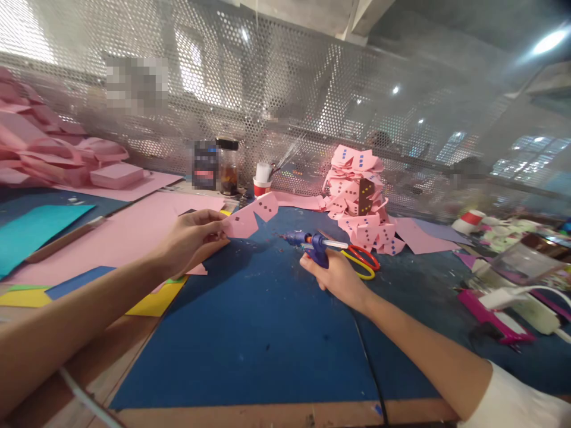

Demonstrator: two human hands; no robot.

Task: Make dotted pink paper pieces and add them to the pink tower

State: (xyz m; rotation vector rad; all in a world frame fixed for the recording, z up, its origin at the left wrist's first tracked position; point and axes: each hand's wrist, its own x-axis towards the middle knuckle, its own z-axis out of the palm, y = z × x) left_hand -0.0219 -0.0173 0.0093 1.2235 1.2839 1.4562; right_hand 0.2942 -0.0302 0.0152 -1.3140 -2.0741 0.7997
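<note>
Between the thumb and fingers of my left hand [191,241] is a pink paper cutout [250,219] with a notch and small dark squares, held up above the blue mat [259,339]. My right hand [339,276] is wrapped round the handle of a blue glue gun [317,246], a clear glue stick poking out of its back. The nozzle points left toward the cutout, with a gap between them. A black cord [366,351] runs down from the gun. Scissors [363,261] with red and yellow handles lie just behind my right hand.
A tall pile of dotted pink cutouts [361,208] stands at the back. Pink folded pieces [53,148] are heaped at far left, near coloured sheets [40,229]. A jar [229,166] and a paper cup [262,185] stand by the perforated metal screen [276,89]. Clutter [504,315] lies right.
</note>
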